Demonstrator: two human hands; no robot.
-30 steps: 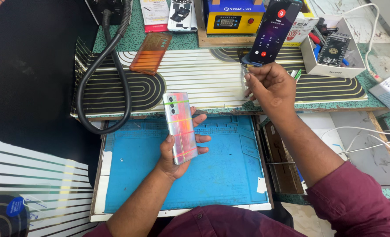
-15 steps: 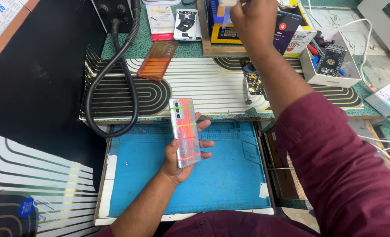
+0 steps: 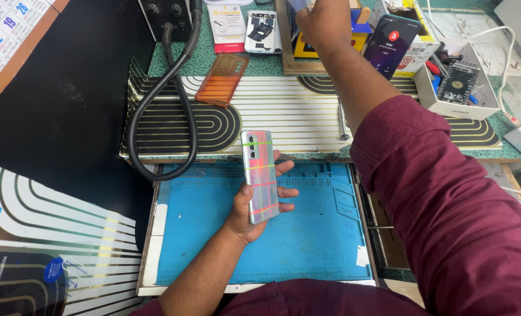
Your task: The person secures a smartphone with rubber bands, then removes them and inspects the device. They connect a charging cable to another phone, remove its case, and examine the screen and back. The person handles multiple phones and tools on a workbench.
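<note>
Phone (image 3: 259,175), back face up, iridescent silver-pink with thin coloured bands across it, camera cluster at its far end; lies lengthwise in the left hand (image 3: 254,205), above the far half of the blue work mat (image 3: 307,246), its top end reaching over the mat's far edge toward the striped board (image 3: 289,117). Left hand cups the phone from below, thumb along the left edge, fingertips (image 3: 287,169) wrapped round the right edge; a closed grasp on the phone.

Right hand (image 3: 325,23) stretched to the far edge of the bench, at the blue-and-yellow unit (image 3: 357,38), in a maroon sleeve (image 3: 448,193); its fingers are turned away at the frame's top; cannot tell whether they are spread or pinching anything.

Second phone (image 3: 392,44), screen lit, propped just right of that hand; white open box (image 3: 456,82) holding a dark circuit board, toward the far right corner. Translucent orange case (image 3: 222,79) on the striped board's far left part; black hose (image 3: 155,117) looping from the black unit (image 3: 166,17) at the far left down to the mat's far-left corner; a metal tool (image 3: 343,123) lies on the striped board beside the right forearm.
</note>
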